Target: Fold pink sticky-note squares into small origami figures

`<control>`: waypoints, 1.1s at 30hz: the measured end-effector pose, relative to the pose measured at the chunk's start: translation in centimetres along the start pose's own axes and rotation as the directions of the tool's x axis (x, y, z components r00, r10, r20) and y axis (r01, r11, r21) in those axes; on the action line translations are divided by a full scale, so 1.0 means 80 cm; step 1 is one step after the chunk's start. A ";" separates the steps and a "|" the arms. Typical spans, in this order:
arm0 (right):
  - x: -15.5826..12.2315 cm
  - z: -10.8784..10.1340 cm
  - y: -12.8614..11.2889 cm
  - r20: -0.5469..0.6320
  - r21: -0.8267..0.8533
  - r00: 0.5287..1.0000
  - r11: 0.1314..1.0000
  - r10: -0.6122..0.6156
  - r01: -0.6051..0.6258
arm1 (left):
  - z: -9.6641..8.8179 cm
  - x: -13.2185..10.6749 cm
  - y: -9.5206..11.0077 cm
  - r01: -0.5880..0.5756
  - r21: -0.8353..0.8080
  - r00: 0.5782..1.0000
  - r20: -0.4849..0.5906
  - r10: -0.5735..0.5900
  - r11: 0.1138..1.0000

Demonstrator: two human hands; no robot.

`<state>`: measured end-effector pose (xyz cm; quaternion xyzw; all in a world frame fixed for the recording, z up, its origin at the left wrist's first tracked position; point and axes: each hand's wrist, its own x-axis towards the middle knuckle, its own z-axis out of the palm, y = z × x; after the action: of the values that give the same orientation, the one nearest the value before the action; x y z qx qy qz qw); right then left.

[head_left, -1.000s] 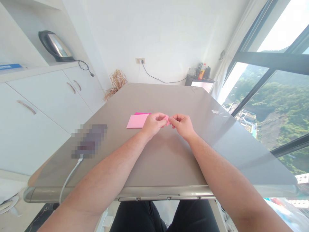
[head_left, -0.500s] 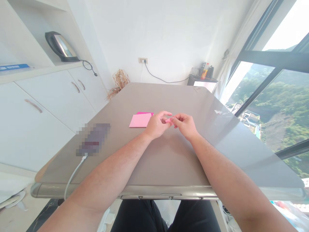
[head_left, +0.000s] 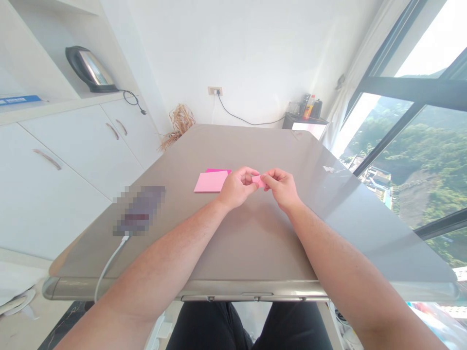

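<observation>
Over the middle of the grey table (head_left: pixel 255 233), my left hand (head_left: pixel 236 187) and my right hand (head_left: pixel 281 186) meet fingertip to fingertip. Both pinch a small folded piece of pink paper (head_left: pixel 258 180) held between them, most of it hidden by the fingers. Just left of my left hand a light pink paper sheet (head_left: pixel 210 182) lies flat on the table, with a darker pink sheet (head_left: pixel 218 171) peeking out from under its far edge.
A blurred-out flat device (head_left: pixel 139 210) with a white cable (head_left: pixel 106 266) lies at the table's left side. White cabinets (head_left: pixel 73 155) with a kettle (head_left: pixel 89 69) stand to the left. A large window (head_left: pixel 412 126) fills the right. Bottles (head_left: pixel 309 107) sit on a small stand behind the table.
My left fingers, briefly spread half a second ago, have closed again on the small pink paper. Both hands stay in the same spot over the table.
</observation>
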<state>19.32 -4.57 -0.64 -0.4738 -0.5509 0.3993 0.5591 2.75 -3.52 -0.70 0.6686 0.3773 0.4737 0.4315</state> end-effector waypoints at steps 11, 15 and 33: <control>0.007 -0.008 0.001 -0.044 0.155 0.996 0.986 0.072 -0.065 | -0.003 0.003 -0.007 0.019 -0.018 1.000 -0.011 -0.019 1.000; 0.006 -0.007 0.002 -0.023 0.163 0.997 0.984 0.076 -0.071 | -0.003 0.002 -0.004 -0.001 -0.007 1.000 0.006 0.001 1.000; 0.002 0.003 0.012 -0.010 -0.142 0.975 0.966 -0.221 0.218 | -0.005 0.010 -0.010 0.048 -0.121 0.993 -0.104 -0.061 0.991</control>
<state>19.18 -4.14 -1.54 -0.4531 -0.6195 0.2891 0.5722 2.49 -2.44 -1.14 0.6047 0.3893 0.5188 0.4621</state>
